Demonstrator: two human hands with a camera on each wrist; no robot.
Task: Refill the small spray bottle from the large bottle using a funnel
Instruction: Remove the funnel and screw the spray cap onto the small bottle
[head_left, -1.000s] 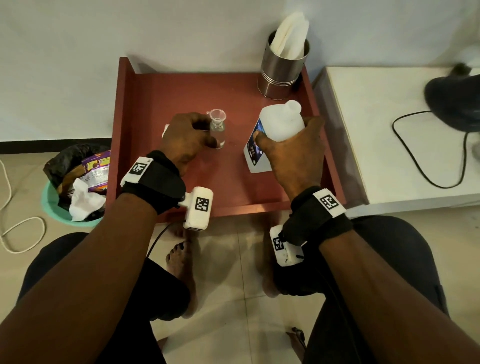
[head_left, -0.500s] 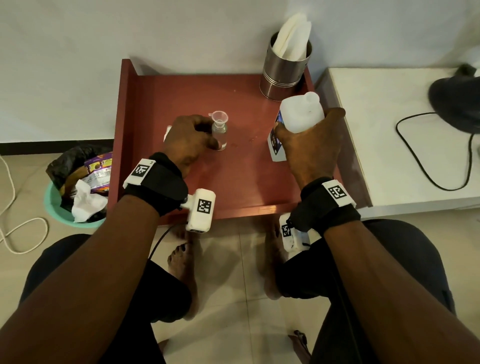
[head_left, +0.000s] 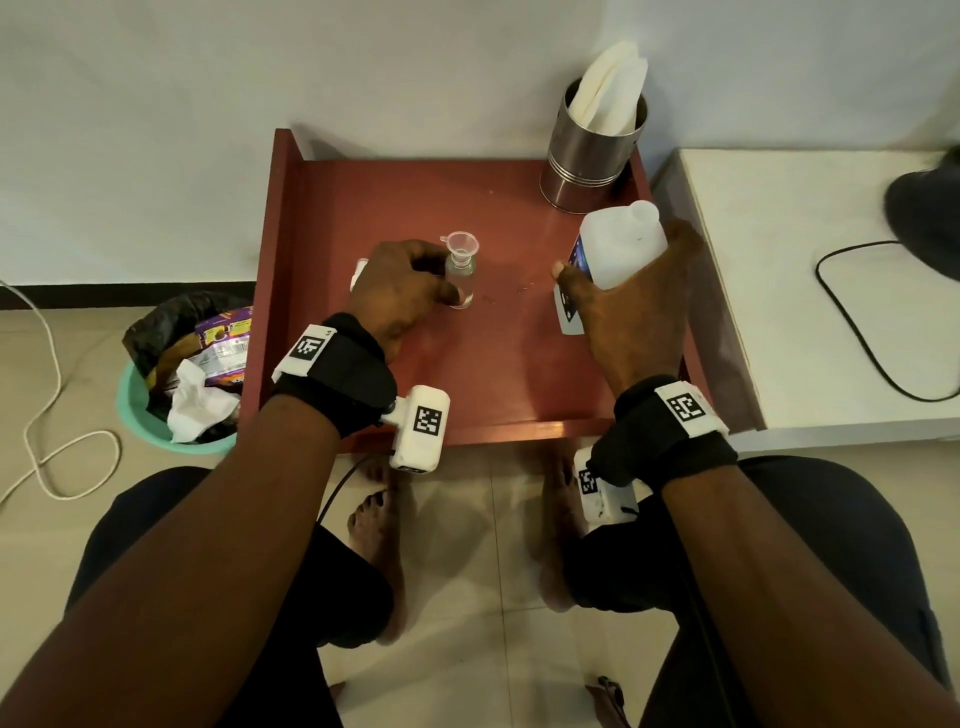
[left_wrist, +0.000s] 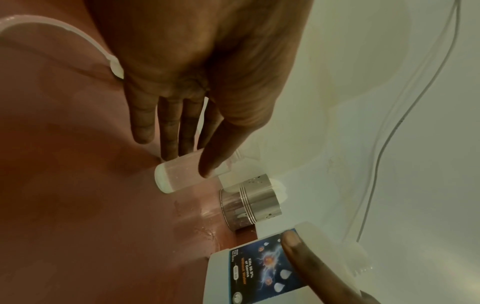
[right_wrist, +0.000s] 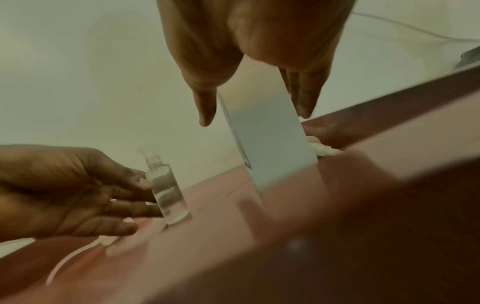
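Observation:
The small clear spray bottle (head_left: 461, 283) stands on the red table (head_left: 498, 384) with a clear funnel (head_left: 460, 244) in its neck. It holds clear liquid in its lower part (right_wrist: 170, 202). My left hand (head_left: 415, 288) holds it, thumb and fingers round its body (left_wrist: 179, 174). My right hand (head_left: 628, 312) grips the large white bottle (head_left: 621, 249) from above at the table's right side. The large bottle is uncapped and tilted, with its blue label (left_wrist: 262, 265) towards the small bottle. It is well apart from the funnel.
A steel cup (head_left: 592, 156) with white napkins stands at the table's back right, just behind the large bottle. A white spray head with its tube (left_wrist: 64, 30) lies behind my left hand. A white side table (head_left: 810, 312) with a black cable adjoins on the right, a bin (head_left: 182, 384) on the left.
My right hand has carried the large bottle to the right and back, away from the funnel, towards the steel cup. My left hand and the small bottle have stayed put.

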